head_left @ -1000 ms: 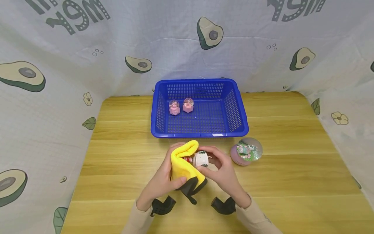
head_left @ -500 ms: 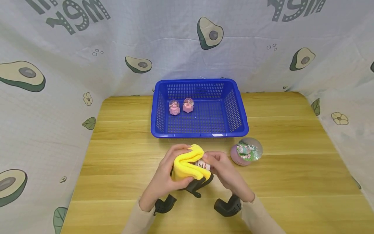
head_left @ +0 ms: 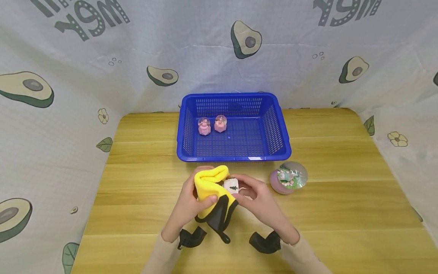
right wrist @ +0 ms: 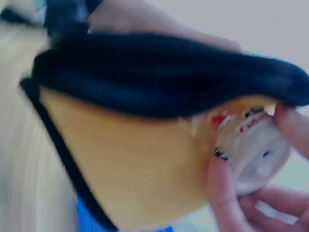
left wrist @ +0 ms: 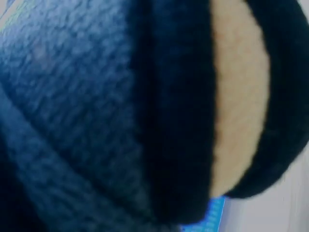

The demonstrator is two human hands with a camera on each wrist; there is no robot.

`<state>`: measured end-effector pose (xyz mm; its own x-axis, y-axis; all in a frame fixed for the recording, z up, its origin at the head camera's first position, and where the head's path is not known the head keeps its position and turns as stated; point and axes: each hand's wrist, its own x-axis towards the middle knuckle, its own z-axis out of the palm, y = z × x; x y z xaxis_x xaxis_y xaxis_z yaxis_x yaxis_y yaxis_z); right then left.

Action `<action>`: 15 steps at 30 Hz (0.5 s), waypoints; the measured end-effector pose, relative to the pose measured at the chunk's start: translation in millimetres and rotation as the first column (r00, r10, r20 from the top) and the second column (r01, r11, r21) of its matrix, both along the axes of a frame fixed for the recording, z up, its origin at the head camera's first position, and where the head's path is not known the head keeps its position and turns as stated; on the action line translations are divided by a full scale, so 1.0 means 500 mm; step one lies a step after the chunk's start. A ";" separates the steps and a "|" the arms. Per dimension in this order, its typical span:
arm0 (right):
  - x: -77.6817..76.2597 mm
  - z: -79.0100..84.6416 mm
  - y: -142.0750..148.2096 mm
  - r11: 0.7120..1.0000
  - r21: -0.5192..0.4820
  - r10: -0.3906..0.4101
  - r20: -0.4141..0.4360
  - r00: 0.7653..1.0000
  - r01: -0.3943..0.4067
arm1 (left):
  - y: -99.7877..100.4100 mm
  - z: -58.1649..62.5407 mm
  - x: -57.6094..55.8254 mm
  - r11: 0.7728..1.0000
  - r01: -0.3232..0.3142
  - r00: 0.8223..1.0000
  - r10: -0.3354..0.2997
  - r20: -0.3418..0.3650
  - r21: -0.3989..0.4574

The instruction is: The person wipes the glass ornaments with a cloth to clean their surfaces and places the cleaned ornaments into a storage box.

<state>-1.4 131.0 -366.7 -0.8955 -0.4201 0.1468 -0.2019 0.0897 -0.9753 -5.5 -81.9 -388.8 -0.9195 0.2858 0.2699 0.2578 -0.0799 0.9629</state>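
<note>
Clasping left grip [head_left: 192, 201]: curling round a soft yellow, black-edged plush cloth [head_left: 206, 190].
White-based round ornament [right wrist: 250, 151]: sitting partly inside the cloth, probably slippery, fragile; right grip [head_left: 257, 196] is pinching the base [head_left: 231, 185], likely safest.

The left hand [head_left: 189, 201] grips a yellow cloth [head_left: 207, 186] partly around a white ornament [head_left: 231, 186], which the right hand [head_left: 259, 198] holds from three o'clock. From the cloth, a blue basket [head_left: 234, 158] stands at twelve, two pink snow globes [head_left: 220, 124] toward its nine; a larger snow globe [head_left: 289, 177] sits near three.
</note>
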 end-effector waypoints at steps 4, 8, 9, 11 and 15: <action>-0.002 -0.005 -0.006 0.997 0.069 -0.002 -0.339 0.941 0.027 | -0.004 0.000 0.001 0.999 0.003 0.995 -0.006 0.102 0.032; -0.010 -0.006 -0.009 0.991 0.126 0.032 -0.588 0.808 0.052 | -0.005 0.001 -0.001 0.999 -0.001 0.985 -0.006 0.172 0.041; -0.012 -0.006 -0.010 0.991 0.126 0.040 -0.639 0.769 0.053 | -0.005 0.002 -0.002 0.999 0.003 0.982 -0.012 0.189 0.046; -0.016 -0.006 -0.013 0.993 0.112 0.048 -0.718 0.694 0.047 | -0.005 0.002 -0.004 0.998 0.018 0.975 -0.032 0.221 0.062; -0.022 -0.011 -0.019 0.998 0.057 0.033 -0.822 0.569 0.025 | -0.004 0.003 -0.006 0.991 0.055 0.952 -0.089 0.294 0.122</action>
